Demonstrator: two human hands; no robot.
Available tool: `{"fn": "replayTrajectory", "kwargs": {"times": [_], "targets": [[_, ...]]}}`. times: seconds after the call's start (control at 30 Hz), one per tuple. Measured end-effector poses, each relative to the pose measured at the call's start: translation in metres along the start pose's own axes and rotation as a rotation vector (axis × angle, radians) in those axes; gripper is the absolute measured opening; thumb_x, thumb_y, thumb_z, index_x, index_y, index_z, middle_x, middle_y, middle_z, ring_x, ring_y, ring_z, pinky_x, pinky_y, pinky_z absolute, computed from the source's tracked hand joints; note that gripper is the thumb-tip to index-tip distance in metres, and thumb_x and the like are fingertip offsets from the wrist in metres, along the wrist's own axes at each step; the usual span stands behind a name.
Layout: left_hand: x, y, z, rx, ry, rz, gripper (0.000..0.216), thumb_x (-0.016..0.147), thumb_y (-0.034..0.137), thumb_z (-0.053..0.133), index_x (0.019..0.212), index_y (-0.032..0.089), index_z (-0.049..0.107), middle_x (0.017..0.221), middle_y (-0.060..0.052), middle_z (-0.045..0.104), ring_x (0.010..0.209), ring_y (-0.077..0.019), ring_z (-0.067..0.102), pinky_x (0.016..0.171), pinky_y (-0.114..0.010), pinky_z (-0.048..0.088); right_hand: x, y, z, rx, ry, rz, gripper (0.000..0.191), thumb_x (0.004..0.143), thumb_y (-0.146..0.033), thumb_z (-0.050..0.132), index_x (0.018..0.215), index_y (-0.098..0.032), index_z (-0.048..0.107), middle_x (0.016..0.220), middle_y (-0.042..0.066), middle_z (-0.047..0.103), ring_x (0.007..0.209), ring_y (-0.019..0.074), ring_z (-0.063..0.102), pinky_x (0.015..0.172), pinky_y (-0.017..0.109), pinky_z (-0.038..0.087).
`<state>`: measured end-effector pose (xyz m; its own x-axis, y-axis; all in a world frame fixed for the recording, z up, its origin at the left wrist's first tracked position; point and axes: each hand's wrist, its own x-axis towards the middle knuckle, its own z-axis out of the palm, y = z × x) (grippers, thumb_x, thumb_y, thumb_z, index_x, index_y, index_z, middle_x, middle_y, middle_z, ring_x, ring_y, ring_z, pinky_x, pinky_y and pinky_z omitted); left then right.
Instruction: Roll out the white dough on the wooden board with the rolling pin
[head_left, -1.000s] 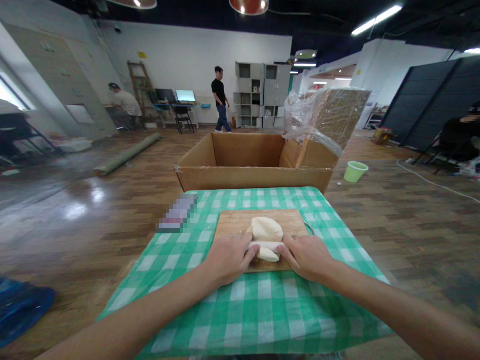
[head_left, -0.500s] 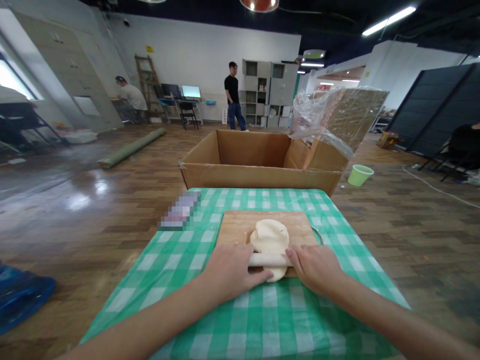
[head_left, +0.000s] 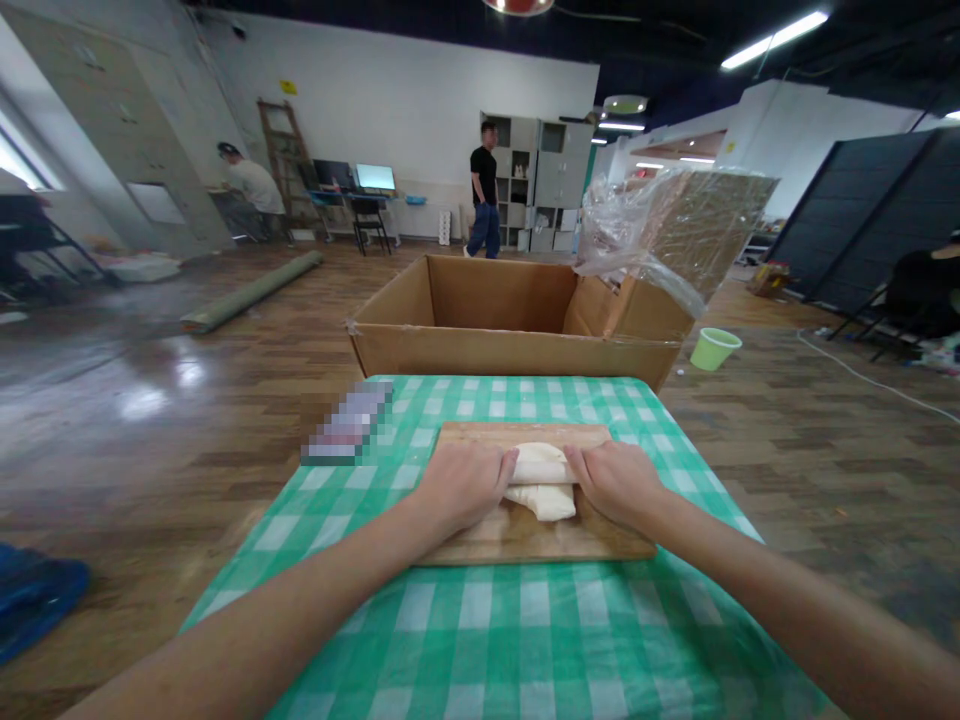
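Note:
A white rolling pin (head_left: 541,472) lies crosswise on a piece of pale dough (head_left: 541,502), which shows in front of the pin and a little behind it. My left hand (head_left: 469,482) is closed around the pin's left end. Around its right end, my right hand (head_left: 616,480) is closed as well. Beneath the dough is a wooden cutting board (head_left: 540,546), and both hands are over it. The ends of the pin are hidden inside my fingers.
A green-and-white checked cloth (head_left: 480,625) covers the table. At its left edge lies a blurred flat object (head_left: 349,425). Beyond the table stands a large open cardboard box (head_left: 510,350); a green bucket (head_left: 715,348) is on the floor to the right. A person (head_left: 485,190) walks behind the box.
Both hands have pushed the rolling pin forward, away from me, over the dough. The dough's near edge has moved forward too. The person in the background has moved to the right.

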<state>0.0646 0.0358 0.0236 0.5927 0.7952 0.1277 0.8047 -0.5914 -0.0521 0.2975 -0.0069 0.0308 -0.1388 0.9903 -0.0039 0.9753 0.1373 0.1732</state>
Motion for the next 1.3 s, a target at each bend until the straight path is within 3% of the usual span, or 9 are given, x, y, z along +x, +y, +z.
{"fn": "replayTrajectory", "kwargs": {"times": [0.23, 0.4, 0.63, 0.77, 0.87, 0.97, 1.13, 1.3], "targets": [[0.018, -0.001, 0.004, 0.1, -0.102, 0.072, 0.038, 0.106, 0.023, 0.039, 0.104, 0.012, 0.076, 0.092, -0.02, 0.077, 0.085, -0.0339, 0.075, 0.073, -0.045, 0.056, 0.02, 0.005, 0.015, -0.016, -0.028, -0.014, 0.071, 0.112, -0.038, 0.013, 0.101, -0.018, 0.08, 0.099, 0.016, 0.08, 0.093, 0.0294, 0.076, 0.076, 0.037, 0.053], [0.029, -0.009, 0.011, 0.115, -0.119, 0.121, 0.03, 0.103, 0.02, 0.044, 0.109, 0.013, 0.073, 0.09, -0.017, 0.077, 0.084, -0.032, 0.074, 0.07, -0.041, 0.056, 0.039, 0.014, 0.02, -0.089, -0.048, -0.139, 0.051, 0.11, -0.032, 0.026, 0.116, -0.016, 0.074, 0.1, 0.016, 0.079, 0.094, 0.0319, 0.074, 0.075, 0.038, 0.052], [0.044, -0.019, 0.022, 0.028, -0.161, 0.162, 0.034, 0.102, 0.018, 0.04, 0.111, 0.014, 0.072, 0.1, -0.018, 0.078, 0.089, -0.0364, 0.075, 0.069, -0.044, 0.055, 0.053, 0.018, 0.015, -0.08, -0.115, -0.18, 0.047, 0.109, -0.028, 0.029, 0.107, -0.016, 0.074, 0.109, 0.017, 0.078, 0.098, 0.0304, 0.073, 0.079, 0.037, 0.051], [0.038, -0.014, 0.028, 0.0, -0.058, 0.066, 0.037, 0.106, 0.023, 0.038, 0.109, 0.013, 0.073, 0.091, -0.018, 0.076, 0.085, -0.0339, 0.073, 0.075, -0.044, 0.052, 0.038, 0.008, 0.015, -0.087, -0.064, -0.103, 0.044, 0.11, -0.028, 0.028, 0.125, -0.017, 0.068, 0.107, 0.017, 0.077, 0.098, 0.0325, 0.073, 0.075, 0.037, 0.051], [0.03, -0.009, 0.032, -0.019, 0.006, 0.033, 0.044, 0.109, 0.028, 0.032, 0.105, 0.013, 0.073, 0.09, -0.018, 0.075, 0.086, -0.032, 0.072, 0.081, -0.045, 0.051, 0.019, 0.001, 0.017, 0.027, -0.056, 0.038, 0.054, 0.113, -0.04, 0.019, 0.118, -0.02, 0.068, 0.102, 0.014, 0.078, 0.092, 0.0301, 0.074, 0.071, 0.035, 0.049], [0.022, -0.005, 0.033, -0.014, 0.081, 0.057, 0.047, 0.111, 0.031, 0.027, 0.11, 0.013, 0.071, 0.102, -0.019, 0.073, 0.095, -0.0328, 0.069, 0.086, -0.047, 0.049, 0.002, -0.004, 0.018, 0.081, -0.006, 0.096, 0.054, 0.113, -0.047, 0.019, 0.11, -0.021, 0.066, 0.099, 0.012, 0.077, 0.089, 0.0281, 0.074, 0.069, 0.033, 0.047], [0.013, -0.004, 0.03, -0.082, 0.169, 0.071, 0.042, 0.111, 0.039, 0.03, 0.116, 0.016, 0.064, 0.112, -0.015, 0.068, 0.105, -0.0307, 0.062, 0.095, -0.047, 0.046, -0.022, -0.014, 0.018, 0.033, 0.034, 0.038, 0.039, 0.113, -0.041, 0.027, 0.109, -0.021, 0.06, 0.101, 0.011, 0.074, 0.089, 0.0283, 0.074, 0.065, 0.033, 0.046], [0.021, -0.01, 0.03, -0.216, 0.211, 0.109, 0.038, 0.11, 0.041, 0.032, 0.113, 0.018, 0.062, 0.115, -0.011, 0.063, 0.106, -0.0263, 0.056, 0.101, -0.045, 0.044, -0.046, -0.038, 0.016, 0.072, -0.032, 0.075, 0.027, 0.111, -0.027, 0.031, 0.113, -0.019, 0.057, 0.102, 0.012, 0.073, 0.087, 0.0272, 0.075, 0.063, 0.032, 0.046]]}}
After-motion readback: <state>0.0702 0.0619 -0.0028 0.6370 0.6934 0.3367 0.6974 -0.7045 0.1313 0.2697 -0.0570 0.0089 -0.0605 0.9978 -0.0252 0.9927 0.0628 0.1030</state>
